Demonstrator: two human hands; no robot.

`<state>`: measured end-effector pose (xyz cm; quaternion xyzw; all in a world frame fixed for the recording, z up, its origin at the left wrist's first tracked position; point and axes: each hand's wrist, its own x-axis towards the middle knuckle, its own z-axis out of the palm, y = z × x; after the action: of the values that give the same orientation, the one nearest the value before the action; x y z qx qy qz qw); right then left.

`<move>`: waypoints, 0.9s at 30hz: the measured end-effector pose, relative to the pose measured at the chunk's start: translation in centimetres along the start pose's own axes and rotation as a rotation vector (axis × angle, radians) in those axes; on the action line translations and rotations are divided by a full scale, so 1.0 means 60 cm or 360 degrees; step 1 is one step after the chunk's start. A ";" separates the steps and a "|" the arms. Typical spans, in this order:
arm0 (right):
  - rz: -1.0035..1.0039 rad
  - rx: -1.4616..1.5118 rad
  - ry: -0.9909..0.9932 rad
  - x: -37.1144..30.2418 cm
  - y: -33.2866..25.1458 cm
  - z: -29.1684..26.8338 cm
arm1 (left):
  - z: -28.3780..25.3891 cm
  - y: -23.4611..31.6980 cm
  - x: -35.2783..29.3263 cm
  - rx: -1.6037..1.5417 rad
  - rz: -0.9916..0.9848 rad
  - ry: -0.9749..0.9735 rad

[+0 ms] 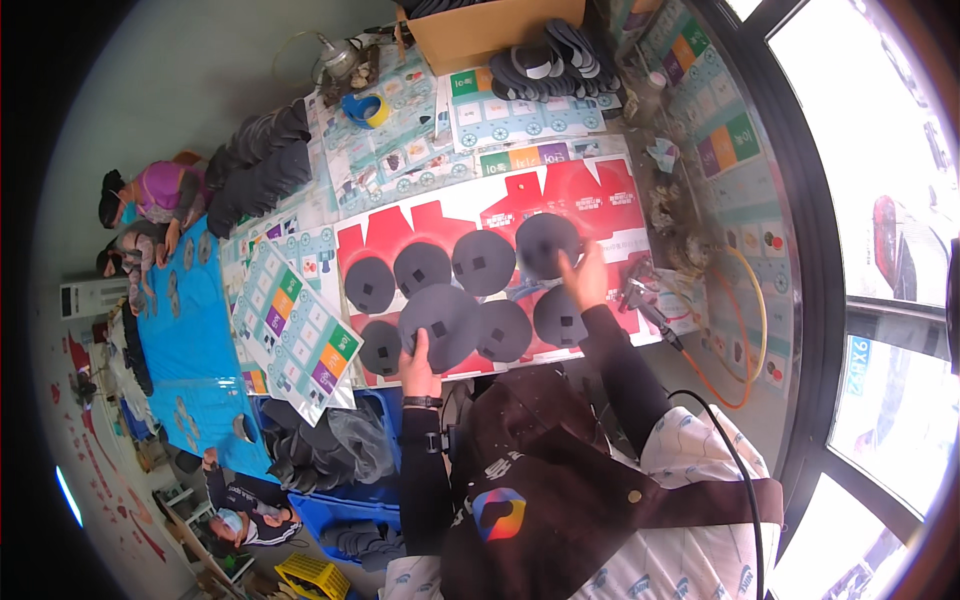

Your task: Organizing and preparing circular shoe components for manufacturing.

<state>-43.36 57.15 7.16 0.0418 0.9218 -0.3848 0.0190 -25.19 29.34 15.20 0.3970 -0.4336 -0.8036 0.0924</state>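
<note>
Dark grey round discs, most with a small black square at the centre, lie in two rows on a red and white printed sheet (425,222). My left hand (420,372) grips the lower left edge of one larger-looking disc (455,322), which is held above the front row and overlaps its neighbours. At the right end of the back row, my right hand (588,278) pinches the edge of another disc (545,240); its centre is blurred. Below that hand lies a front-row disc (560,318), its right side close to my wrist.
A spray gun (640,292) with an orange hose (715,392) lies right of the sheet. Stacked dark pads (555,70) and a cardboard box (490,35) stand at the back. Blue bins (335,510) are at lower left. People work along a blue table (190,330) farther left.
</note>
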 end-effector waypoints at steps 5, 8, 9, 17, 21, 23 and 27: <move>0.0457 0.1293 -0.1191 -0.072 -0.113 -0.017 | 0.074 -0.035 0.022 0.0349 0.0103 -0.0165; 0.0189 0.0966 -0.0982 -0.069 -0.119 -0.010 | 0.094 -0.053 0.034 0.0206 0.0004 -0.0153; 0.0154 0.0957 -0.0907 -0.064 -0.114 -0.006 | 0.096 -0.057 0.038 0.0035 -0.0067 -0.0209; 0.0279 0.1306 -0.0293 0.062 0.024 -0.018 | 0.062 -0.058 0.060 0.0074 0.0034 -0.0185; 0.0260 0.1223 0.0204 0.181 0.121 -0.044 | 0.005 -0.015 0.053 0.0056 0.0009 -0.0066; 0.0467 0.1363 0.0144 0.214 0.137 -0.047 | -0.023 0.004 0.045 0.0015 0.0037 -0.0082; 0.0736 0.1478 0.0004 0.236 0.142 -0.042 | -0.055 0.037 0.020 -0.0056 0.0064 -0.0037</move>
<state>-56.71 65.78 1.95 0.2489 0.6205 -0.7391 0.0820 -24.06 25.35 15.20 0.3772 -0.4285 -0.8136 0.1106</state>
